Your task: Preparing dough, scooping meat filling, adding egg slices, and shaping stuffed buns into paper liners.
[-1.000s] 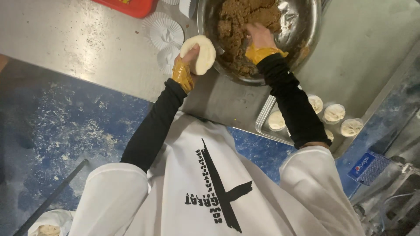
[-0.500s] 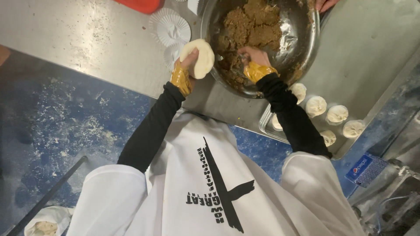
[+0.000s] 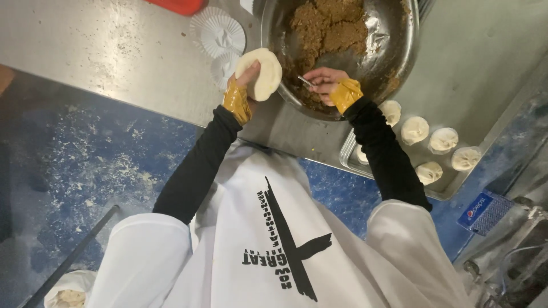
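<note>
A flat round of pale dough was held up by the left hand, the fingers curled behind it and the thumb pressed on its lower edge, just beside the rim of the steel bowl at its nine o'clock. The bowl, seen at twelve o'clock in the head view, was filled with brown crumbly filling. The right hand was placed inside the bowl at its six o'clock, the fingers pinched together on a thin metal utensil, its working end hidden in the filling. Both wrists were wrapped in amber tape. White paper cup liners were laid on the steel worktop at eleven o'clock, just beside the dough. A metal tray at three o'clock was set with shaped dough buns in rows.
</note>
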